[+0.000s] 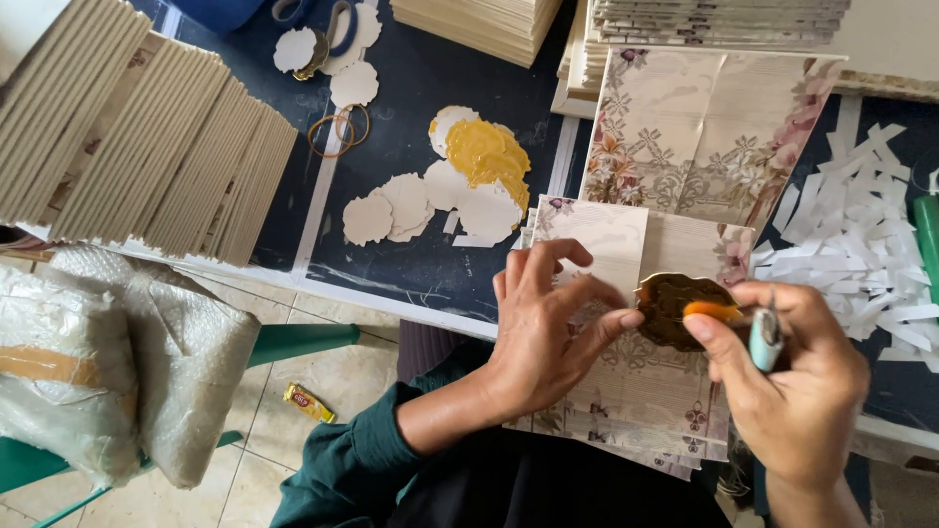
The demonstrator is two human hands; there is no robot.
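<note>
Grip state: the right hand (pixel 792 381), at lower right of the frame, is clenched around a slim pale blue tool (pixel 765 337), its thumb tip pressing an orange-tipped end onto a dark gold scalloped foil label (pixel 675 305). The left hand (pixel 548 328), at centre, lies flat with fingers spread, grasping nothing; its fingertips pin a stack of cream floral-printed folded cards (pixel 626 391) and its forefinger touches the label's left edge.

Surroundings: a larger unfolded floral card sheet (pixel 699 137) lies directly above the stack. White paper strip offcuts (pixel 861 254) crowd the right edge. Loose white and yellow scalloped label backings (pixel 460 186) lie at upper centre on the dark blue tabletop (pixel 421 88), with rubber bands (pixel 337 129) beside them. Rows of upright beige card stacks (pixel 137 137) fill the upper left; bubble-wrapped bundles (pixel 117 362) sit at lower left.
</note>
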